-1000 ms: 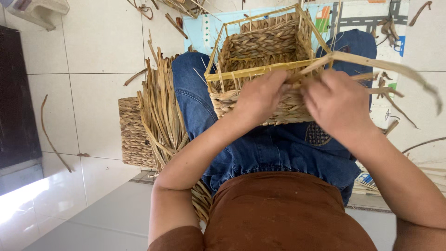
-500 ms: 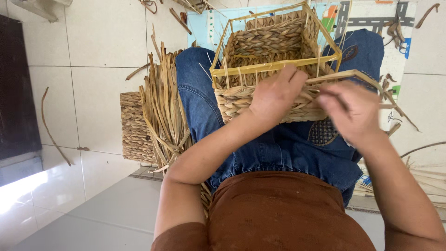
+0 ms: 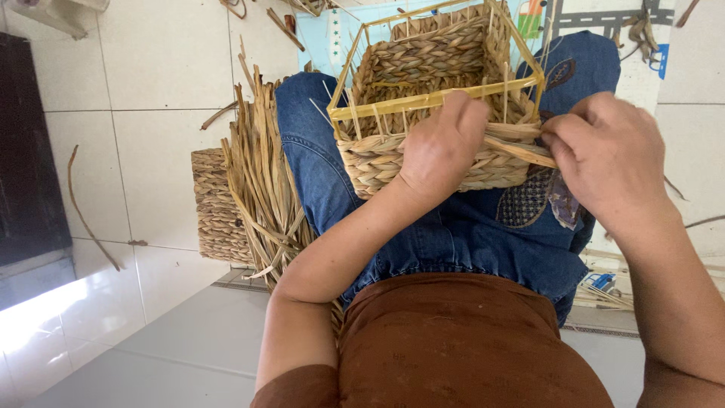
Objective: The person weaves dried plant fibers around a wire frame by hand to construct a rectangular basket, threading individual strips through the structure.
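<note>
Up close, left hand (image 3: 442, 147) gripping woven basket (image 3: 423, 60) wall, right hand (image 3: 604, 162) pinching flat straw strip (image 3: 517, 151), blue patterned mat (image 3: 332, 34) behind

Pale glossy floor tiles (image 3: 162, 53), a dark cabinet (image 3: 26, 143), bright glare at one edge.
</note>
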